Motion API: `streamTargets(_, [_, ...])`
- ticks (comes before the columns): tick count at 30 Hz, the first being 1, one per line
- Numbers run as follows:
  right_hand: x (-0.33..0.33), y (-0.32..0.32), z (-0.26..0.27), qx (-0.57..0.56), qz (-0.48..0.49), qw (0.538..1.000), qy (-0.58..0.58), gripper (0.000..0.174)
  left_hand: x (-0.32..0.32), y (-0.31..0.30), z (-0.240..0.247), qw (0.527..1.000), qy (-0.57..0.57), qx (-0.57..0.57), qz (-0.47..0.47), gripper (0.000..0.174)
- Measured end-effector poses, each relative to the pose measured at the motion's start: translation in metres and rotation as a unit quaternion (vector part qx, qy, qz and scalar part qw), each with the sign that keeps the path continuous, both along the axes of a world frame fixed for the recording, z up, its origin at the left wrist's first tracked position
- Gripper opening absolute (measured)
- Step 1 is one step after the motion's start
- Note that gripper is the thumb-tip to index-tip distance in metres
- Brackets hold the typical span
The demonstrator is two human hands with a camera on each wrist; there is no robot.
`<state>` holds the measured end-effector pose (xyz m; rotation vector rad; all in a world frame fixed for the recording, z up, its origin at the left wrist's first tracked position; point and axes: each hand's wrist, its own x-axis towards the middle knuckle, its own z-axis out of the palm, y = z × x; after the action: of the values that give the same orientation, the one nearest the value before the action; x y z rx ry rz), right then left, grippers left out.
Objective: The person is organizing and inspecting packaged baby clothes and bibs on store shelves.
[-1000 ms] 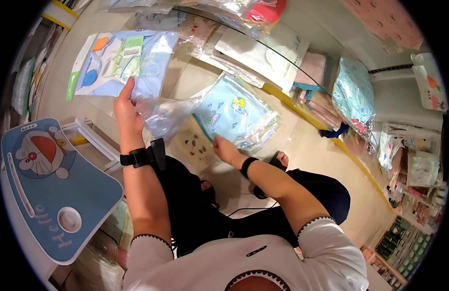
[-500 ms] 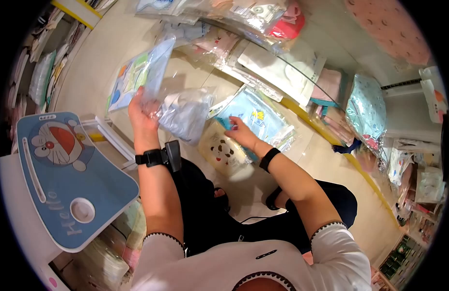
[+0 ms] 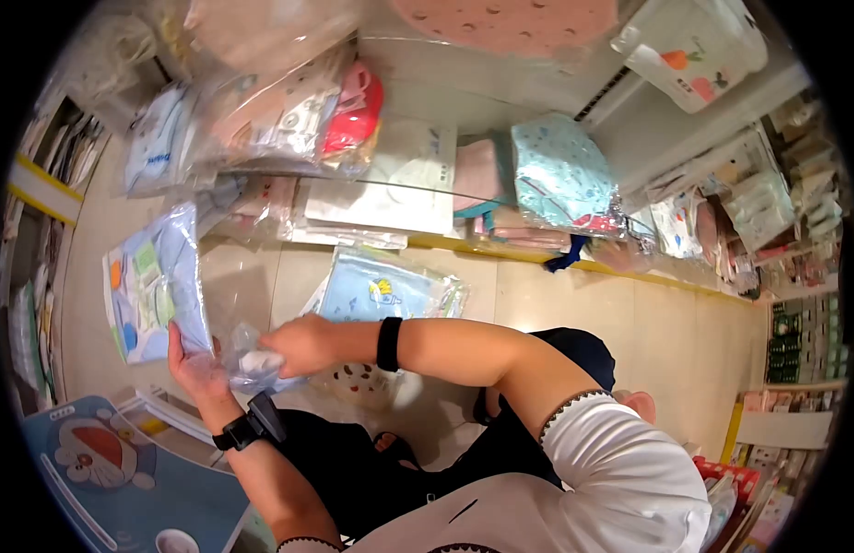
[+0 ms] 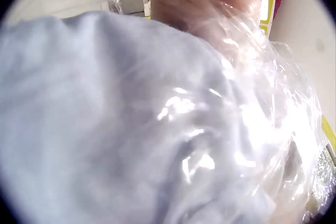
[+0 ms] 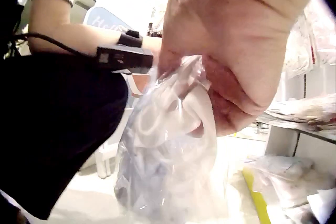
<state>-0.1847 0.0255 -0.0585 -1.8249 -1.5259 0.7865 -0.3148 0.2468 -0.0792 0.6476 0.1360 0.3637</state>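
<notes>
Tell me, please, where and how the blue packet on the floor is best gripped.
Probably by the crinkled clear plastic at its right end, pinched from that side: the blue packet lies flat, and the right forearm hides its near edge.

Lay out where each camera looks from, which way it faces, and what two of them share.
Head: worn on the head, facing forward and down at the floor, both arms, left hand and right hand.
Left wrist: close up on pale cloth under clear plastic; skin crosses the top.
Right wrist: looks past the right hand at the clear bag it pinches, with the left forearm and a dark trouser leg beyond.
Shared: head and right wrist both show that bag.
</notes>
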Motion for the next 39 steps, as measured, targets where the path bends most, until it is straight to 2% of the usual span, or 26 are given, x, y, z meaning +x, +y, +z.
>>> streamTargets(2, [-0.004,-0.004,0.001,-0.043,0.02,0.998,-0.033,0.037,0.019,-0.036,0.028,0.987,0.105,-0.002,0.125,0.034])
streamTargets(3, [-0.002,-0.009,0.004,-0.028,0.013,0.999,-0.02,0.032,0.025,-0.05,0.039,0.969,0.158,-0.002,0.191,0.034])
streamTargets(6, [0.022,-0.048,0.019,0.015,-0.005,1.0,0.016,0.02,0.036,-0.055,0.042,0.934,0.207,0.052,0.288,0.035])
streamTargets(8, [0.048,-0.077,0.003,0.092,-0.015,0.991,0.096,0.02,0.037,-0.042,0.029,0.95,0.124,0.03,0.283,0.036])
streamTargets(9, [0.063,-0.096,0.027,-0.022,-0.053,0.991,0.123,0.025,0.035,-0.036,0.024,0.955,0.083,0.021,0.283,0.036])
streamTargets(10, [0.08,-0.117,0.049,-0.096,-0.092,0.976,0.175,0.029,0.035,-0.038,0.026,0.95,0.093,0.001,0.297,0.036])
streamTargets(11, [0.09,-0.14,0.058,-0.137,-0.189,0.934,0.271,0.035,0.036,-0.042,0.031,0.945,0.101,-0.018,0.309,0.037])
streamTargets(12, [0.104,-0.168,0.046,-0.093,-0.271,0.908,0.307,0.036,0.037,-0.045,0.035,0.94,0.109,-0.038,0.321,0.037])
streamTargets(13, [0.119,-0.193,0.051,-0.051,-0.298,0.881,0.364,0.034,0.037,-0.045,0.035,0.941,0.107,-0.032,0.32,0.037])
streamTargets(14, [0.13,-0.219,0.068,-0.014,-0.359,0.848,0.389,0.032,0.038,-0.045,0.033,0.942,0.105,-0.026,0.319,0.037])
streamTargets(16, [0.139,-0.262,0.09,0.128,-0.44,0.784,0.419,0.031,0.04,-0.047,0.033,0.943,0.107,-0.023,0.313,0.037])
streamTargets(18, [0.153,-0.305,0.089,0.253,-0.498,0.702,0.441,0.032,0.046,-0.053,0.035,0.945,0.116,-0.029,0.303,0.038])
streamTargets(20, [0.17,-0.337,0.088,0.371,-0.482,0.593,0.528,0.035,0.052,-0.055,0.032,0.946,0.13,-0.035,0.296,0.038])
streamTargets(22, [0.176,-0.349,0.087,0.428,-0.474,0.552,0.536,0.039,0.056,-0.056,0.031,0.947,0.133,-0.034,0.29,0.038])
streamTargets(23, [0.177,-0.351,0.083,0.445,-0.521,0.52,0.509,0.041,0.056,-0.058,0.031,0.948,0.132,-0.031,0.287,0.037])
streamTargets(26, [0.201,-0.388,0.004,0.432,-0.63,0.461,0.451,0.042,0.058,-0.06,0.031,0.95,0.131,-0.026,0.282,0.037])
streamTargets(28, [0.197,-0.398,-0.05,0.442,-0.586,0.481,0.479,0.042,0.059,-0.059,0.029,0.951,0.121,-0.029,0.283,0.036])
streamTargets(29, [0.188,-0.396,-0.064,0.416,-0.595,0.489,0.483,0.039,0.058,-0.057,0.026,0.953,0.116,-0.029,0.278,0.036])
streamTargets(30, [0.17,-0.373,-0.041,0.369,-0.634,0.467,0.494,0.03,0.057,-0.055,0.024,0.956,0.112,-0.027,0.271,0.036])
streamTargets(32, [0.162,-0.382,-0.041,0.318,-0.584,0.487,0.567,0.021,0.055,-0.05,0.021,0.948,0.127,-0.018,0.29,0.033])
streamTargets(33, [0.162,-0.381,-0.044,0.3,-0.619,0.465,0.557,0.017,0.056,-0.049,0.019,0.946,0.133,-0.016,0.295,0.031])
streamTargets(34, [0.155,-0.372,-0.037,0.308,-0.628,0.489,0.522,0.014,0.055,-0.044,0.013,0.951,0.127,-0.007,0.282,0.029])
streamTargets(36, [0.169,-0.371,-0.045,0.336,-0.612,0.442,0.563,0.014,0.052,-0.036,0.001,0.96,0.107,0.009,0.258,0.026])
streamTargets(38, [0.17,-0.363,-0.031,0.395,-0.547,0.507,0.536,0.018,0.058,-0.041,0.002,0.955,0.121,0.0,0.27,0.022])
streamTargets(39, [0.176,-0.362,-0.027,0.445,-0.505,0.453,0.585,0.024,0.059,-0.04,0.001,0.955,0.124,-0.003,0.269,0.022])
